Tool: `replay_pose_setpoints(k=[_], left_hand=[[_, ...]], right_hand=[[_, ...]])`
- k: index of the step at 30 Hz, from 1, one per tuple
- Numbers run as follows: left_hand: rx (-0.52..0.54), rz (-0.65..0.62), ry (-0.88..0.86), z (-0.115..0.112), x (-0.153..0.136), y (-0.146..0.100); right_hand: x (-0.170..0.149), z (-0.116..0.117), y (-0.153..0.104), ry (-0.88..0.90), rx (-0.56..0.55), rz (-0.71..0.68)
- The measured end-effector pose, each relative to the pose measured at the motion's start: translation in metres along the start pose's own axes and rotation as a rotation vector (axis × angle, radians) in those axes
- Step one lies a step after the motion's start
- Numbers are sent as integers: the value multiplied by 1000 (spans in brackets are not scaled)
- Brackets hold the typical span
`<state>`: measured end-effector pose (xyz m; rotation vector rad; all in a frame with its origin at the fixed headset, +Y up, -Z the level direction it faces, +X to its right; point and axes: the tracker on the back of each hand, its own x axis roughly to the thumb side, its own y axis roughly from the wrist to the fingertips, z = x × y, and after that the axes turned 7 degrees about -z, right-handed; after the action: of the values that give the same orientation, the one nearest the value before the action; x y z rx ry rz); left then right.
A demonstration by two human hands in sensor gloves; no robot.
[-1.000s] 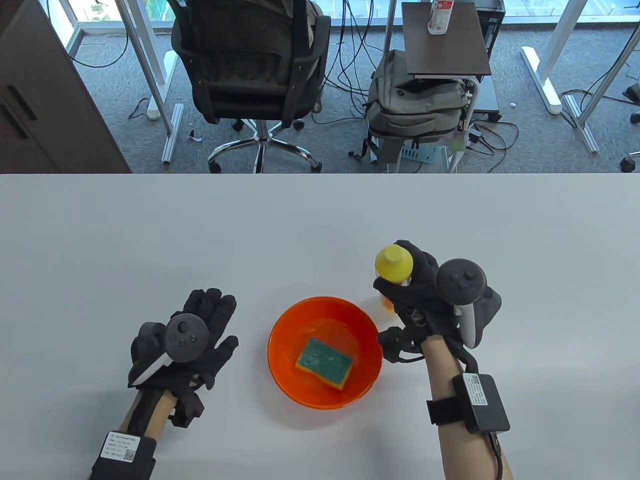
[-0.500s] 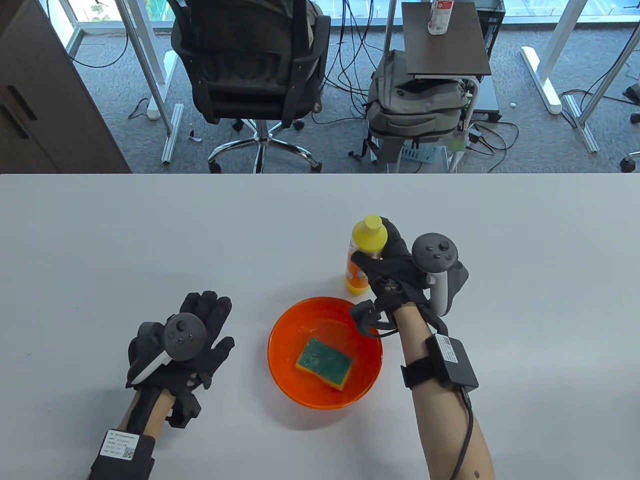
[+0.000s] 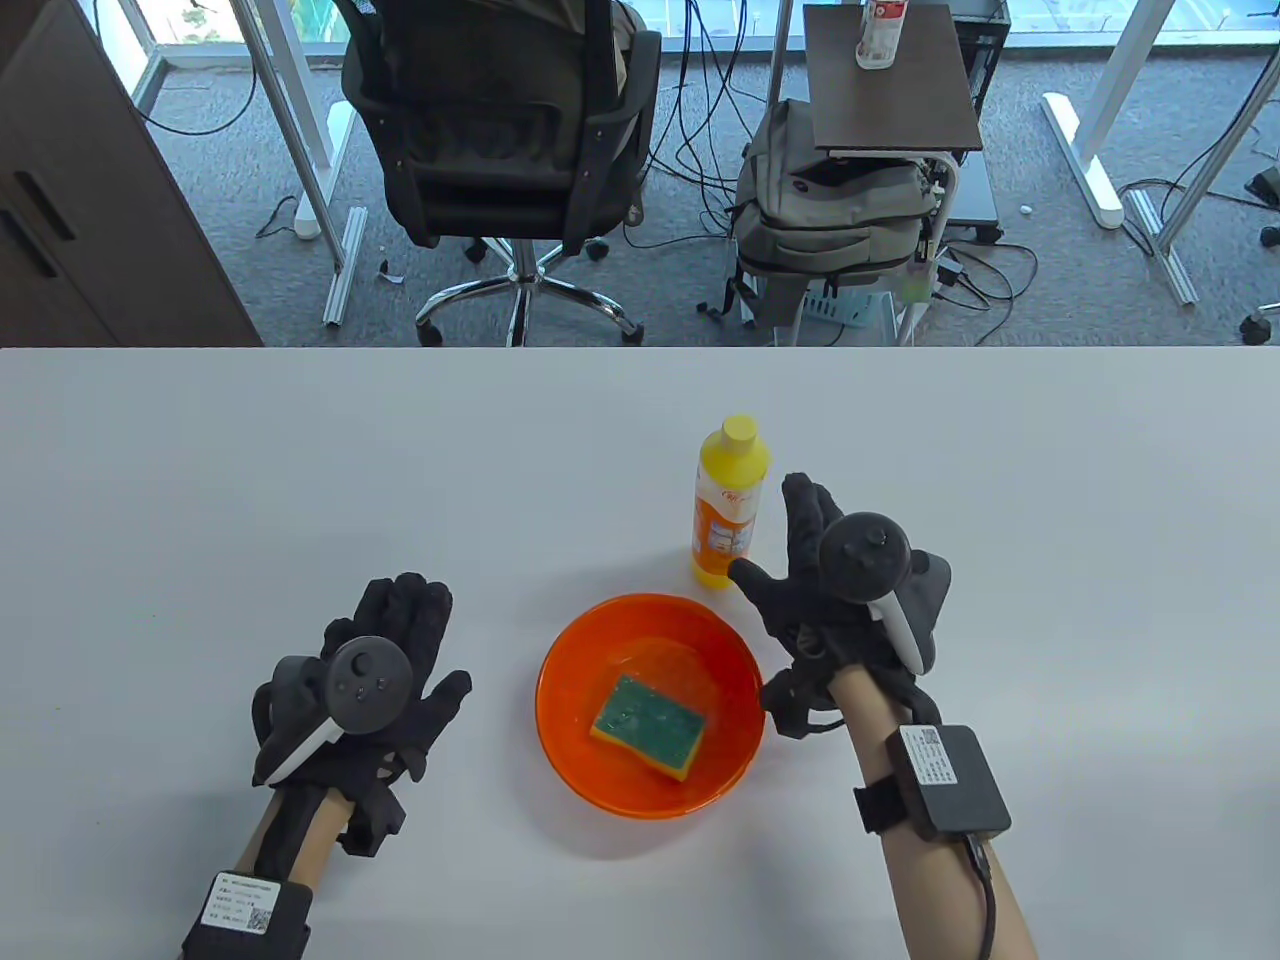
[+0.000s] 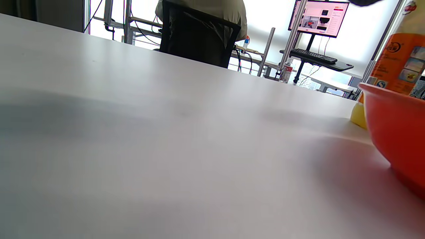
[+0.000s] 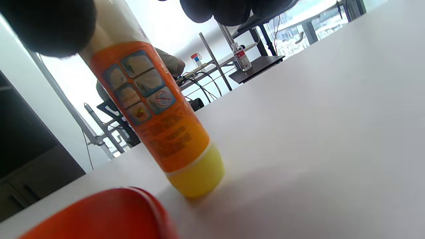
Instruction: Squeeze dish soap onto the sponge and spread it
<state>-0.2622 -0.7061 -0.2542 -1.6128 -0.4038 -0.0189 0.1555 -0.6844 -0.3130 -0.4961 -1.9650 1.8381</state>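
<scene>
Table view: dish soap bottle stands upright on the table, just behind the orange bowl; half a second ago the right hand gripped it, now its fingers are spread, just beside it. Sponge lies in the bowl, green side up. Left hand rests flat, fingers apart.
Left wrist view: bowl rim, bottle behind; hand unseen.
Right wrist view: bottle upright, cap out of frame.
Assessment: squeezing likely done; spreading remains.

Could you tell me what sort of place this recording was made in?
Probably an office or lab: beyond the white table stand a black mesh office chair, loose floor cables and a grey backpack; the left wrist view shows a monitor.
</scene>
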Motion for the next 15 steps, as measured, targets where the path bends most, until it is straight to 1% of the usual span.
replay_pose_setpoints(k=[3,5,8,11,15], left_hand=[[23,-6,18,2,3,-2],[29,-11,32,3,5,-3],[31,-9,43,2,7,-4],[38,-10,62,2,8,-4],[47,-5,90,2,10,-5]], right_hand=[[-8,-3,-26,-199,2,-52],[-13,-4,-39,-264,20,-67],[-21,-5,-58,-313,32,-77],[-26,-5,-70,-374,25,-86],[-29,-2,-77,-390,8,-85]])
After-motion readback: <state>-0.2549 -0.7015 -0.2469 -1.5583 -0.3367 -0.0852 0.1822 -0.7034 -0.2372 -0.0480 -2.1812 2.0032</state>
